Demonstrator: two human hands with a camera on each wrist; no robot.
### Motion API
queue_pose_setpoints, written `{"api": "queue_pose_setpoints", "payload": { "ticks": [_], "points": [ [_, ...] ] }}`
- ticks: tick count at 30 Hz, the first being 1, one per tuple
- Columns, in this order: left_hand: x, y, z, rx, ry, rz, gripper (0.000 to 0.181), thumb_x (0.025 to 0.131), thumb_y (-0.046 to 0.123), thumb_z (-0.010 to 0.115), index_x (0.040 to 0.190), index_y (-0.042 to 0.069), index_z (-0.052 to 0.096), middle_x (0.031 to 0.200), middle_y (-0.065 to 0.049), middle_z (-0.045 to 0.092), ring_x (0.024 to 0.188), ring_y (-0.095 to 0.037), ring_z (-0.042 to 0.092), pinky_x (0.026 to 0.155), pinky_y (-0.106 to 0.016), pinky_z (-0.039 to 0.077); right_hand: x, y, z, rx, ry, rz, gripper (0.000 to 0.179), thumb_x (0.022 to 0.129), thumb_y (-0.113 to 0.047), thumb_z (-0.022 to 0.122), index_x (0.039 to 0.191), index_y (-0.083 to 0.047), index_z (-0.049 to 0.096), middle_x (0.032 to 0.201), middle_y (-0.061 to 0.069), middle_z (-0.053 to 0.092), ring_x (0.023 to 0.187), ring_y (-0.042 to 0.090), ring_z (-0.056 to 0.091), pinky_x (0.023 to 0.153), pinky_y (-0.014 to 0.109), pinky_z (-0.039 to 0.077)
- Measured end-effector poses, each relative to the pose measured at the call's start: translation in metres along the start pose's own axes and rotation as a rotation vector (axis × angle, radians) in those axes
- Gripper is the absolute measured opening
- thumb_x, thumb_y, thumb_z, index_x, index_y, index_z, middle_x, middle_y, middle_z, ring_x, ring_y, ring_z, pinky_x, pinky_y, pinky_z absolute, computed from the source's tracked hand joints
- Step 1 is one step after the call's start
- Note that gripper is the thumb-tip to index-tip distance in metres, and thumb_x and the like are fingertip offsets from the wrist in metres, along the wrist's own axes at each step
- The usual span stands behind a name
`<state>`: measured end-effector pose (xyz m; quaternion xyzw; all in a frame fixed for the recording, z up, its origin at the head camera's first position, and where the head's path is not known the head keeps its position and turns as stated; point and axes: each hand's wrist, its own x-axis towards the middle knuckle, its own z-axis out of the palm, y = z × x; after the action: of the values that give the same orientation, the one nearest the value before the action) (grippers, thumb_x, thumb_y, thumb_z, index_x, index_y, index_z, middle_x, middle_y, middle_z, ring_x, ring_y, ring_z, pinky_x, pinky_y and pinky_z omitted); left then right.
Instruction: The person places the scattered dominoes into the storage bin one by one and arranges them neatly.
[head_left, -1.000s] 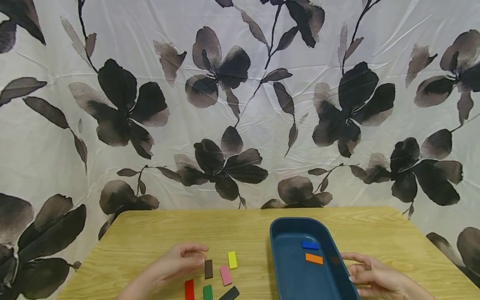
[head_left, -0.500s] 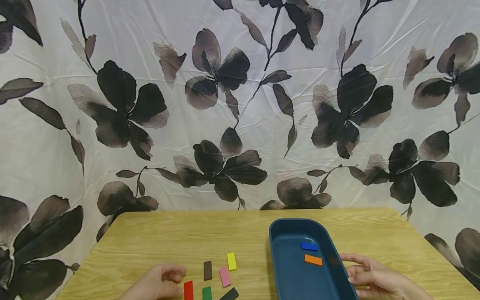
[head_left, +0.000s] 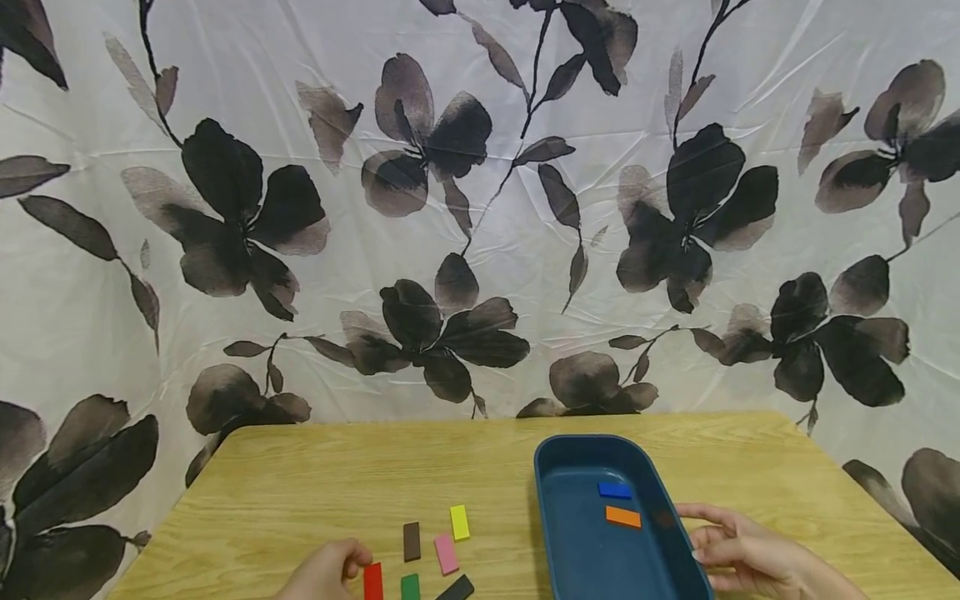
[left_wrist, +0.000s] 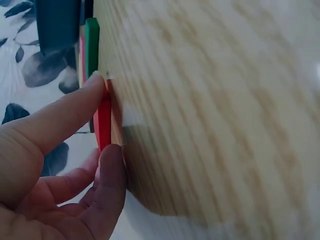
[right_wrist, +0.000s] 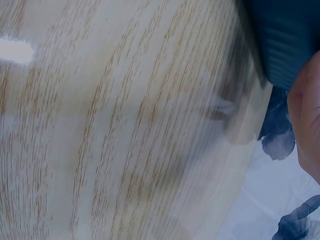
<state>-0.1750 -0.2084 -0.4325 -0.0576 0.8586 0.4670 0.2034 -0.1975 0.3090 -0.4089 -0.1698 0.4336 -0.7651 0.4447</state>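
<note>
My left hand point(head_left: 322, 573) is low at the left. In the left wrist view its fingertips pinch a flat red block point(left_wrist: 103, 120) at its two ends, close over the tabletop. A green block point(head_left: 410, 587) lies just right of the red one, with a dark grey block point(head_left: 455, 588) beyond it. Brown point(head_left: 412, 542), pink point(head_left: 446, 554) and yellow point(head_left: 460, 522) blocks lie farther back. On the right is a deep blue tray point(head_left: 542, 517), holding a blue block point(head_left: 615, 490) and an orange block point(head_left: 623, 517). My right hand point(head_left: 750, 553) touches the tray's outer right side with relaxed fingers.
The wood-grain table point(head_left: 315, 467) has rounded far corners. Behind it hangs a white cloth point(head_left: 555, 50) printed with dark flowers. The tray's wall stands up between the loose blocks and my right hand.
My left hand has moved from beside the brown block down toward me to the red block and now pinches it. The right hand stays at the tray; the view has shifted slightly.
</note>
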Motion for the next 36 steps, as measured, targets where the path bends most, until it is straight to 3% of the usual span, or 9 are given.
{"api": "queue_pose_setpoints", "payload": {
  "ticks": [7,11,14,21,25,30,36],
  "points": [
    [0.002,0.0,-0.004,0.118,-0.005,0.095,0.034,0.067,0.002,0.081,0.093,-0.002,0.058,0.079,-0.006,0.043,0.07,-0.018,0.043,0.063,-0.029,0.039,0.0,-0.001,0.001,-0.038,0.024,-0.005,0.047,0.093,0.011,0.033,0.136,-0.008,0.038,0.107,0.007,0.061,0.102,0.02,0.061,0.087,0.033,0.049],
    [0.001,0.001,-0.01,0.143,-0.027,0.116,0.036,0.07,0.012,0.082,0.096,-0.001,0.06,0.083,-0.004,0.051,0.076,-0.018,0.047,0.068,-0.032,0.044,0.0,-0.001,0.002,-0.036,0.031,-0.003,0.047,0.093,0.011,0.033,0.136,-0.009,0.038,0.107,0.007,0.061,0.103,0.021,0.061,0.088,0.034,0.048],
    [-0.001,0.004,-0.011,0.145,0.005,0.125,0.04,0.069,0.013,0.082,0.098,-0.003,0.06,0.087,-0.004,0.057,0.081,-0.02,0.051,0.076,-0.038,0.048,0.0,0.0,0.002,-0.044,0.032,-0.013,0.047,0.094,0.011,0.033,0.136,-0.009,0.038,0.107,0.007,0.061,0.103,0.021,0.061,0.088,0.035,0.048],
    [-0.004,0.013,-0.01,0.105,0.084,0.084,0.043,0.066,0.014,0.084,0.101,-0.001,0.063,0.094,-0.005,0.063,0.086,-0.022,0.053,0.086,-0.053,0.041,-0.001,-0.003,0.001,-0.024,0.027,-0.004,0.047,0.093,0.011,0.032,0.134,-0.01,0.041,0.107,0.007,0.061,0.102,0.02,0.061,0.089,0.034,0.048],
    [-0.004,0.016,-0.014,0.049,0.082,0.115,0.045,0.069,0.013,0.082,0.104,-0.004,0.062,0.093,-0.005,0.064,0.089,-0.022,0.055,0.087,-0.054,0.039,0.0,-0.003,0.001,-0.013,0.015,0.0,0.047,0.093,0.012,0.032,0.133,-0.011,0.042,0.109,0.007,0.06,0.104,0.021,0.061,0.09,0.035,0.047],
    [-0.005,0.021,-0.016,0.053,0.092,0.166,0.046,0.068,0.013,0.083,0.105,-0.004,0.061,0.091,-0.005,0.064,0.09,-0.023,0.055,0.086,-0.049,0.04,-0.001,-0.002,0.001,-0.005,0.005,-0.002,0.047,0.093,0.012,0.032,0.133,-0.01,0.041,0.108,0.007,0.06,0.104,0.02,0.061,0.09,0.034,0.047],
    [-0.006,0.031,-0.012,0.044,0.15,0.115,0.047,0.064,0.012,0.084,0.105,0.001,0.063,0.101,-0.007,0.064,0.093,-0.024,0.054,0.089,-0.057,0.038,-0.001,-0.001,-0.001,-0.015,0.001,-0.01,0.047,0.093,0.012,0.032,0.133,-0.011,0.041,0.107,0.006,0.06,0.103,0.02,0.061,0.088,0.033,0.048]
  ]
}}
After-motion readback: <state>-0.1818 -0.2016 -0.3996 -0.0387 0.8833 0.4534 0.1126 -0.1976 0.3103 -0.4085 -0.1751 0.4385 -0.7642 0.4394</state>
